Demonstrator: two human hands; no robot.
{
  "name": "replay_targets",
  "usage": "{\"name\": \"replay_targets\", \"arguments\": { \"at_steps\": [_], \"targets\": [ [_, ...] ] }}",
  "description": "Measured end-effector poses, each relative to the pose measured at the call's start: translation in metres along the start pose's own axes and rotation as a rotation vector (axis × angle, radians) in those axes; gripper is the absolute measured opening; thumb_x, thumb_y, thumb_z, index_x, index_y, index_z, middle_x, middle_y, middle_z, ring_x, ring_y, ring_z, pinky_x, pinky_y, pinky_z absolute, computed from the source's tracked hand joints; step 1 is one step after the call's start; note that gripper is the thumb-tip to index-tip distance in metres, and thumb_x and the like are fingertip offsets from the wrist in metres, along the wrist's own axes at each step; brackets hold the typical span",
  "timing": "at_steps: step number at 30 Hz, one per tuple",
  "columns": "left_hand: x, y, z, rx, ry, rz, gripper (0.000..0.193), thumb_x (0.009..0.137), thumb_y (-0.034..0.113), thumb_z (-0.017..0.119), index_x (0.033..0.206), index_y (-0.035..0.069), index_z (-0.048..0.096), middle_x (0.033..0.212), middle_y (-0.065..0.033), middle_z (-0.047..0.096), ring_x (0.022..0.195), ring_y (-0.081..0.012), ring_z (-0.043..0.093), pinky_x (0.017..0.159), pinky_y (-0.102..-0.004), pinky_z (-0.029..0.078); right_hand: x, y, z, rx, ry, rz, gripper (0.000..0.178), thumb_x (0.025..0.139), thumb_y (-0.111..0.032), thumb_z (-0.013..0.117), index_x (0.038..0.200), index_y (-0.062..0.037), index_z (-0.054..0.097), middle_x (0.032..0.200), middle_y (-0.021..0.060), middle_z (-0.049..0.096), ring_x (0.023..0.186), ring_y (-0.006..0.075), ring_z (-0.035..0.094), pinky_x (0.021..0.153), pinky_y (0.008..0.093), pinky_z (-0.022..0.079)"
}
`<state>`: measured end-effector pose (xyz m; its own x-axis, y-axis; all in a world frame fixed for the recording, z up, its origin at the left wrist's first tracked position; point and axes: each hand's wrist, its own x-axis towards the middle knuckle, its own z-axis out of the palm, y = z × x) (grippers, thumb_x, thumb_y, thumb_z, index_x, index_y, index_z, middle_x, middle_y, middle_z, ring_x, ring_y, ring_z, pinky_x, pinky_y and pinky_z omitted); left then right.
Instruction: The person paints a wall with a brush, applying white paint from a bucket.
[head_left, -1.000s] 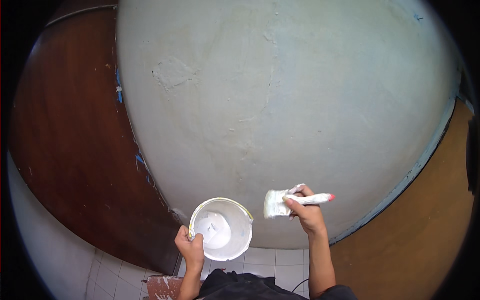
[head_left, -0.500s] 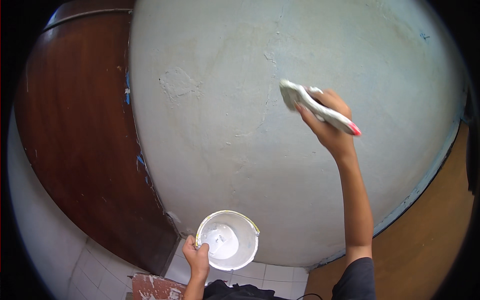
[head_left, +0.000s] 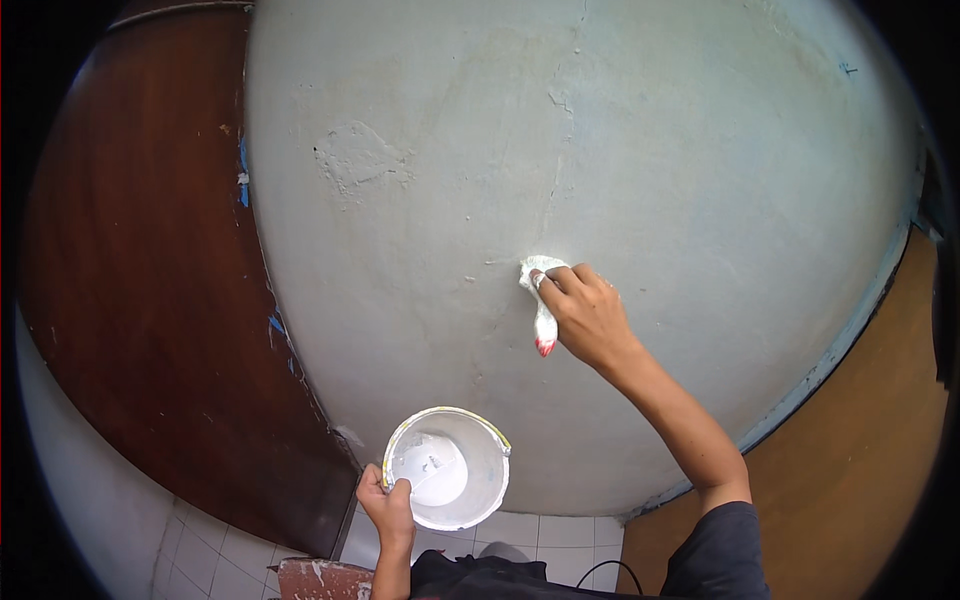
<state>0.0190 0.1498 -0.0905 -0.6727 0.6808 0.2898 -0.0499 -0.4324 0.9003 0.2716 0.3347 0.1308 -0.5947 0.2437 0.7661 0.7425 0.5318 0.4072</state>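
Note:
My right hand (head_left: 592,312) is closed round a paintbrush (head_left: 545,322) coated in white paint, with a red tip at the handle's end. The handle points down and the bristle end is up against the pale grey wall (head_left: 440,200), just below a crack. Low in front of me, my left hand (head_left: 388,508) grips the rim of a white plastic bucket (head_left: 489,478), its thumb over the edge. White paint (head_left: 437,490) covers the bucket's bottom.
A dark brown wooden door (head_left: 150,270) with chipped edges stands at the left. The wall has a rough raised patch (head_left: 358,160). At the right is a brown panel (head_left: 800,490). White floor tiles (head_left: 565,532) and a paint-spattered reddish board (head_left: 320,580) lie below.
My right hand has brought the paintbrush down and to the left, onto the wall, and its handle has turned to point downward. The bucket in my left hand has shifted slightly left and up.

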Motion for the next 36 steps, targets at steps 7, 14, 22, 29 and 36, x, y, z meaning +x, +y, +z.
{"name": "replay_targets", "arguments": {
  "at_steps": [7, 14, 22, 29, 36],
  "targets": [
    [0.001, -0.002, -0.008, -0.005, -0.032, -0.053, 0.027, 0.068, -0.008, 0.053, 0.066, 0.009, 0.032, 0.068, 0.0053, 0.034, 0.064, -0.0044, 0.031, 0.055, -0.0246, 0.024, 0.110, 0.097, -0.079, -0.186, 0.278, 0.059, 0.011, 0.087, -0.010, 0.069, 0.096, -0.0064, 0.074, 0.094, 0.0112, 0.072, 0.084, 0.0264, 0.066, 0.072, 0.0373, 0.056],
    [0.005, -0.005, -0.015, -0.019, 0.006, -0.058, 0.025, 0.067, -0.008, 0.051, 0.067, 0.010, 0.033, 0.068, 0.0052, 0.036, 0.063, -0.0042, 0.033, 0.055, -0.0238, 0.026, 0.093, 0.065, -0.049, -0.345, 0.300, -0.038, 0.012, 0.082, -0.004, 0.069, 0.094, -0.0064, 0.070, 0.092, 0.0116, 0.070, 0.083, 0.0233, 0.068, 0.059, 0.0315, 0.058],
    [0.010, 0.002, -0.020, -0.044, 0.033, -0.064, 0.026, 0.066, -0.008, 0.053, 0.066, 0.009, 0.033, 0.069, 0.0047, 0.036, 0.064, -0.0046, 0.032, 0.056, -0.0242, 0.025, 0.040, 0.024, -0.023, 0.078, -0.073, 0.121, 0.016, 0.085, -0.008, 0.066, 0.099, -0.0079, 0.072, 0.093, 0.0102, 0.069, 0.082, 0.0281, 0.066, 0.073, 0.0437, 0.056],
    [0.010, 0.001, -0.017, -0.044, 0.040, -0.074, 0.025, 0.066, -0.008, 0.052, 0.067, 0.009, 0.034, 0.069, 0.0050, 0.037, 0.064, -0.0043, 0.033, 0.056, -0.0233, 0.027, 0.143, 0.090, -0.110, -0.213, 0.408, 0.171, 0.019, 0.086, -0.012, 0.072, 0.104, -0.0065, 0.074, 0.094, 0.0091, 0.073, 0.077, 0.0225, 0.067, 0.069, 0.0334, 0.056],
    [0.012, 0.007, -0.013, -0.072, 0.024, -0.074, 0.025, 0.067, -0.009, 0.051, 0.068, 0.009, 0.034, 0.070, 0.0048, 0.038, 0.064, -0.0042, 0.034, 0.056, -0.0228, 0.028, 0.013, 0.001, 0.005, -0.098, 0.015, 0.003, 0.023, 0.082, -0.004, 0.067, 0.105, -0.0087, 0.071, 0.096, 0.0106, 0.068, 0.082, 0.0231, 0.065, 0.064, 0.0357, 0.056]
  ]
}}
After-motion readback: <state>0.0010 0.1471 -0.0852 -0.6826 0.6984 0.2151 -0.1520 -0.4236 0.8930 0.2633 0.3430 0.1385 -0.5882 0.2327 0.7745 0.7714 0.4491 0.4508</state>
